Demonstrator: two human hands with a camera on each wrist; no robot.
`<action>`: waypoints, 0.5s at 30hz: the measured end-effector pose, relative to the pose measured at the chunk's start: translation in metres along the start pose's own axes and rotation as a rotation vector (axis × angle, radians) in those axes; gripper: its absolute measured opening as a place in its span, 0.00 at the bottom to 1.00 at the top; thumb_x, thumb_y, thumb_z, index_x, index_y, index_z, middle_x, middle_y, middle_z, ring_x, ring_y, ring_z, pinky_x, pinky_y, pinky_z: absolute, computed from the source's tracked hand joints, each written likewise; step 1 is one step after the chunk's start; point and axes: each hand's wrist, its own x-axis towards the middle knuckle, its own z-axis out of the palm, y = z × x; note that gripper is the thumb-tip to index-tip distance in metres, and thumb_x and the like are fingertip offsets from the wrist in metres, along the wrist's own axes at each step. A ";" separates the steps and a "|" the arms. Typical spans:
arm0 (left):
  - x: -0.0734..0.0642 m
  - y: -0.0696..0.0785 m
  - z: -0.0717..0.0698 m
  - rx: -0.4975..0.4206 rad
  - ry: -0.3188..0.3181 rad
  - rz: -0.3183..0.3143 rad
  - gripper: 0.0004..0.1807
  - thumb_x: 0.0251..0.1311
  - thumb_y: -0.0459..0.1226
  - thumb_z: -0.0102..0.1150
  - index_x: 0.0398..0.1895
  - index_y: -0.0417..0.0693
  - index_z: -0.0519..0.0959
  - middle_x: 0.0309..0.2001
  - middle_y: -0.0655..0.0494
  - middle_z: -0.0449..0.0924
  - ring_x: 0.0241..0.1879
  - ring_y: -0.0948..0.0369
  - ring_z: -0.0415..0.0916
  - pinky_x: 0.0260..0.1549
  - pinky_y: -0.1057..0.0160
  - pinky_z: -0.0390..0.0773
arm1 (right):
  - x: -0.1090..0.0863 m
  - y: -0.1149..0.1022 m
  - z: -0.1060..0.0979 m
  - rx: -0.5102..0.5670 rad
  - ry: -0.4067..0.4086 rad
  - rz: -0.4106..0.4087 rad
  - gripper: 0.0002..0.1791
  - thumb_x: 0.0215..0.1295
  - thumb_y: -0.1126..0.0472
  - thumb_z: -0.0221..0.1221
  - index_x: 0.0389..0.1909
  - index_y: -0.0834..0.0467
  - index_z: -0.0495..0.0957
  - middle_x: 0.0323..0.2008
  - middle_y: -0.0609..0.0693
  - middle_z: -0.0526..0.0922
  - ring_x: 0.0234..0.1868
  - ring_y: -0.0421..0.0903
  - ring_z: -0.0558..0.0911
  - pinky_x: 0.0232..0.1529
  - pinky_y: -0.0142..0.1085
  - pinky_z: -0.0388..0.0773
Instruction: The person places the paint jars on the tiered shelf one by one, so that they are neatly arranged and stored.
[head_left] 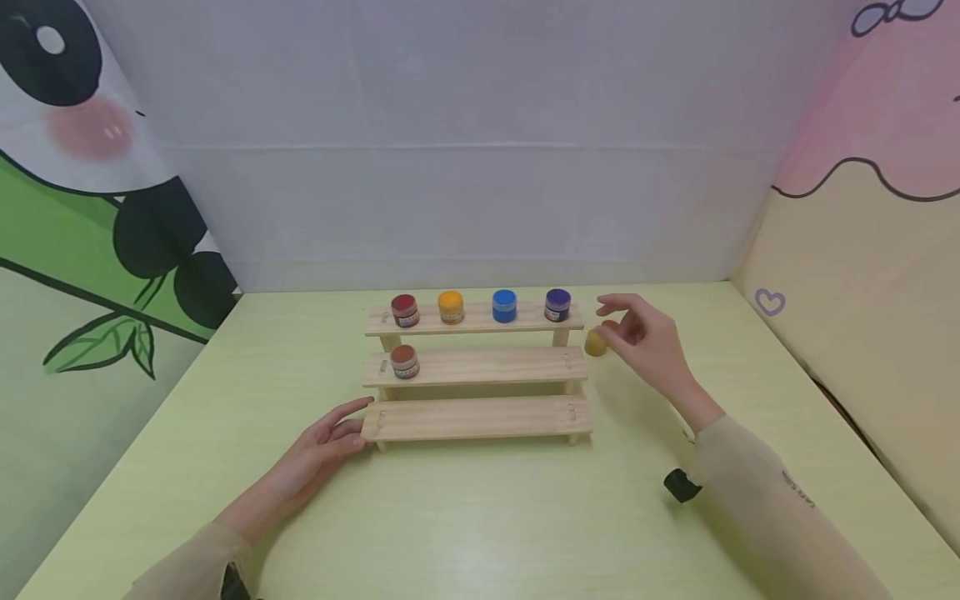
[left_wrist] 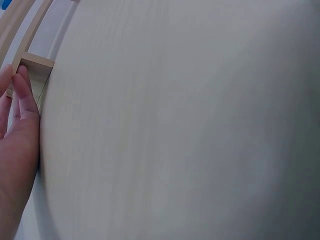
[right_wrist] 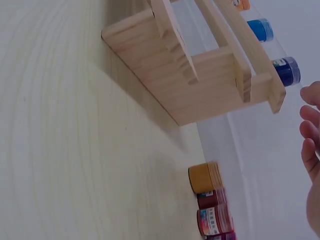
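A three-tier wooden rack [head_left: 480,417] stands on the table. My left hand [head_left: 330,446] touches the left end of its lowest tier, with fairly straight fingers; the left wrist view shows those fingertips at the rack's wooden end [left_wrist: 37,61]. Right of the rack, my right hand [head_left: 647,340] hovers with loosely bent fingers. Close to it in the head view is an ochre paint jar [head_left: 596,343]. In the right wrist view this jar [right_wrist: 201,178] stands on the table, apart from the fingers, and the hand [right_wrist: 312,130] shows nothing held; its thumb is not clearly seen.
Along the top tier sit a dark red jar [head_left: 405,311], a yellow jar [head_left: 451,307], a blue jar [head_left: 505,307] and a purple jar [head_left: 557,306]. A brownish-red jar [head_left: 404,362] is at the middle tier's left. More jars, including a red one [right_wrist: 212,220], stand beside the ochre jar.
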 end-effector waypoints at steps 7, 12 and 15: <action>0.001 -0.002 0.000 0.005 0.016 -0.024 0.37 0.71 0.42 0.54 0.78 0.58 0.51 0.67 0.55 0.70 0.59 0.72 0.74 0.56 0.77 0.70 | -0.001 0.021 -0.012 -0.065 -0.020 0.124 0.26 0.59 0.64 0.69 0.59 0.50 0.77 0.46 0.49 0.83 0.29 0.39 0.75 0.29 0.26 0.74; 0.000 -0.001 0.000 0.007 0.002 -0.002 0.37 0.71 0.42 0.53 0.78 0.55 0.50 0.67 0.53 0.70 0.59 0.72 0.73 0.56 0.77 0.70 | -0.001 0.032 -0.020 -0.099 -0.053 0.183 0.30 0.60 0.59 0.69 0.63 0.49 0.74 0.56 0.50 0.80 0.48 0.44 0.74 0.45 0.34 0.73; -0.001 0.000 0.000 0.003 -0.005 0.009 0.37 0.71 0.42 0.53 0.79 0.54 0.49 0.66 0.54 0.71 0.59 0.72 0.73 0.56 0.77 0.70 | 0.000 0.039 -0.025 -0.099 -0.074 0.198 0.32 0.61 0.60 0.68 0.66 0.50 0.71 0.62 0.52 0.76 0.59 0.48 0.71 0.54 0.43 0.70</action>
